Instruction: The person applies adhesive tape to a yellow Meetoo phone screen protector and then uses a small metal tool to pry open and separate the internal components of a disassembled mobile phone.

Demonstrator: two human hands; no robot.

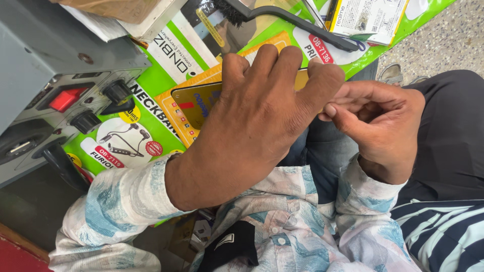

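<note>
My left hand (252, 126) lies fingers-down over the gold phone (201, 103), pinning it flat on the green poster (161, 80); my right hand (383, 126), just beside the phone's right end, has its fingertips pinched narrow at that edge, on what I cannot tell. I judge the work on that edge barely begun. Left of the phone the grey machine (60, 75) crowds in; beyond it lies a black brush (292, 20). Open room is only toward my lap.
</note>
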